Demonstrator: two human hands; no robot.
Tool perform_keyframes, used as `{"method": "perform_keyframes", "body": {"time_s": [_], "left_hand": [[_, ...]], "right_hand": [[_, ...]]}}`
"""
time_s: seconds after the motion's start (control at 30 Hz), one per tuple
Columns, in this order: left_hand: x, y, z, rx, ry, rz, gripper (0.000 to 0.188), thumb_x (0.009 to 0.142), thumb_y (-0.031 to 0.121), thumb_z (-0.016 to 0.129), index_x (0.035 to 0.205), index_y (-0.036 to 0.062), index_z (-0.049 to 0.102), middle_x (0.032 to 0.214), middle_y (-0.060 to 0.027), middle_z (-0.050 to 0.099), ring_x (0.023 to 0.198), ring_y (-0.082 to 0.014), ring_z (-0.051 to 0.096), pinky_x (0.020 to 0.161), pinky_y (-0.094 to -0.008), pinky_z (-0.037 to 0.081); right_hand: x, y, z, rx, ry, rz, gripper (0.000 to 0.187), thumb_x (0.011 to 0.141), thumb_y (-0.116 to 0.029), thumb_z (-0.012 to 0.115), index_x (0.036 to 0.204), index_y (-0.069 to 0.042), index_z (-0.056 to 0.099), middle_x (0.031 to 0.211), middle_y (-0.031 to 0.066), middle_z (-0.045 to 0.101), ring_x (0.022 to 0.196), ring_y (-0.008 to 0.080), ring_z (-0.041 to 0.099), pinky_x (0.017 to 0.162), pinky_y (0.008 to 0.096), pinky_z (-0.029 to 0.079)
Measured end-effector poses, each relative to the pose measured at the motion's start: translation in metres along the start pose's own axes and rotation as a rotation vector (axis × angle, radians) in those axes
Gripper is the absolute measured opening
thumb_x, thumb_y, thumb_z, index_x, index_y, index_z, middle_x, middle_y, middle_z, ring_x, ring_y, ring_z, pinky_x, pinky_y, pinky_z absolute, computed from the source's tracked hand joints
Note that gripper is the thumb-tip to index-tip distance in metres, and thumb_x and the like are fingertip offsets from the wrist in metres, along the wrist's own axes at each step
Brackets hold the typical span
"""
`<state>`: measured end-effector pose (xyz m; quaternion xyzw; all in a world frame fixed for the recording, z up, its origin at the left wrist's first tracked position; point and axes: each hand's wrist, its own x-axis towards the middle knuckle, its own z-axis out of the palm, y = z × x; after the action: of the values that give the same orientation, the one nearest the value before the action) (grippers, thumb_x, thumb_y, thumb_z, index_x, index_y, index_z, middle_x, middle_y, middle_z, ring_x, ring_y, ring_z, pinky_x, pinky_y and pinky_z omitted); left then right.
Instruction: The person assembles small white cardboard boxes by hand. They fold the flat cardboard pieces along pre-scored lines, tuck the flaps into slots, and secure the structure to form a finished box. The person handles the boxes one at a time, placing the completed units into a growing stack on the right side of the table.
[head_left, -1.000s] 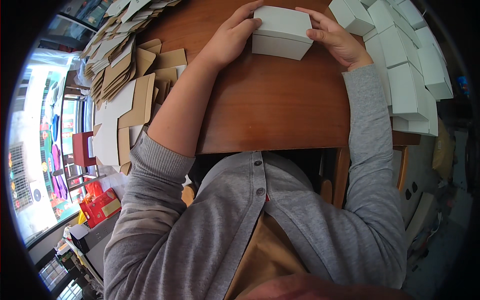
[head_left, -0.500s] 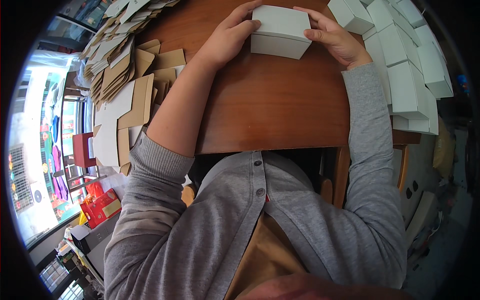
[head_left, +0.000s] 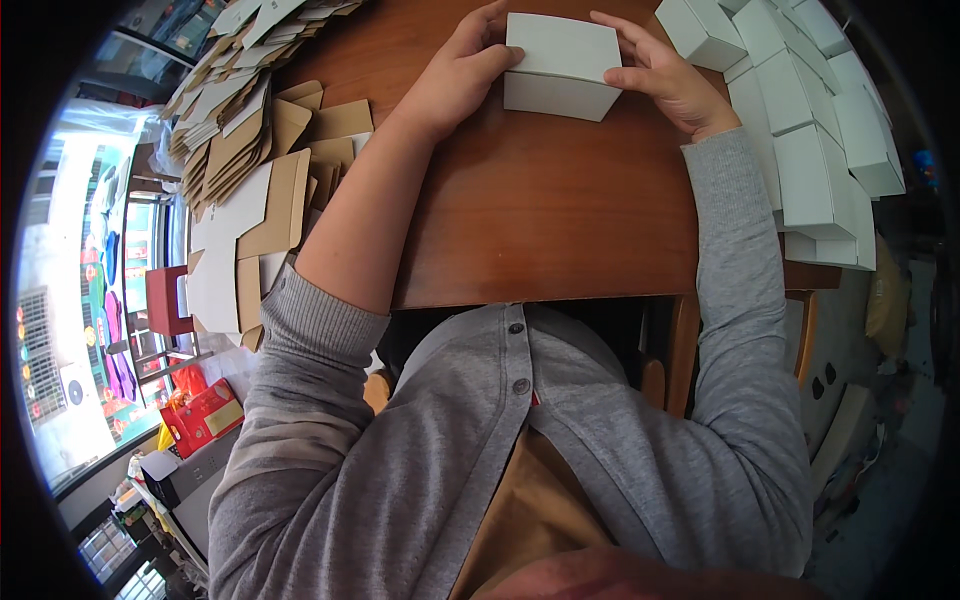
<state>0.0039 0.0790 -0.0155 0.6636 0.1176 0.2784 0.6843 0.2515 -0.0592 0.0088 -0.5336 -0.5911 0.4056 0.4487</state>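
A closed white cardboard box (head_left: 563, 68) rests at the far middle of the brown wooden table (head_left: 550, 220). My left hand (head_left: 465, 75) grips its left side, the thumb on the top edge and the fingers partly hidden behind it. On the right side, my right hand (head_left: 672, 82) holds the box with its thumb at the front corner and its fingers toward the back. The lid lies flat, and only a thin seam shows along the front edge.
Flat, unfolded white-and-brown cartons (head_left: 240, 130) lie in overlapping piles along the table's left side. Several folded white boxes (head_left: 810, 130) are stacked at the right edge. Beyond the left side are a dark red box (head_left: 168, 300) and a bright window (head_left: 75, 280).
The lid's front edge has come down flush with the box, narrowing the gap. My right thumb has shifted slightly at the corner; both hands stay on the box.
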Motion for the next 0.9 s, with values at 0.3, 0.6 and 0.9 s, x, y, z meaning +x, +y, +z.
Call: {"method": "perform_keyframes", "body": {"time_s": [0.3, 0.6, 0.9], "left_hand": [[-0.005, -0.001, 0.003, 0.207, 0.137, 0.03, 0.073, 0.106, 0.039, 0.057, 0.158, -0.0067, 0.032, 0.157, -0.0249, 0.046, 0.146, -0.0313, 0.045, 0.12, -0.0377, 0.035], [0.007, -0.026, -0.01, 0.237, 0.214, 0.047, 0.069, 0.108, 0.04, 0.056, 0.156, -0.0057, 0.038, 0.155, -0.0254, 0.048, 0.144, -0.031, 0.047, 0.118, -0.0376, 0.038], [0.004, -0.017, -0.003, 0.38, 0.217, 0.096, 0.066, 0.107, 0.04, 0.058, 0.152, -0.0048, 0.043, 0.139, -0.0225, 0.062, 0.132, -0.0293, 0.058, 0.111, -0.0373, 0.046]], "right_hand": [[0.0, -0.022, 0.029, -0.476, 0.155, -0.217, 0.08, 0.077, -0.03, 0.09, 0.147, -0.01, 0.058, 0.142, 0.0078, 0.055, 0.134, 0.0254, 0.051, 0.112, 0.0365, 0.044], [-0.038, -0.021, 0.046, -0.837, 0.475, -0.224, 0.077, 0.079, -0.04, 0.089, 0.14, -0.002, 0.061, 0.136, 0.0168, 0.057, 0.123, 0.0327, 0.059, 0.105, 0.0408, 0.05], [-0.089, -0.025, 0.054, -1.365, 0.852, -0.04, 0.059, 0.082, -0.029, 0.084, 0.133, -0.005, 0.066, 0.143, 0.0195, 0.057, 0.135, 0.0382, 0.051, 0.115, 0.0548, 0.038]]}}
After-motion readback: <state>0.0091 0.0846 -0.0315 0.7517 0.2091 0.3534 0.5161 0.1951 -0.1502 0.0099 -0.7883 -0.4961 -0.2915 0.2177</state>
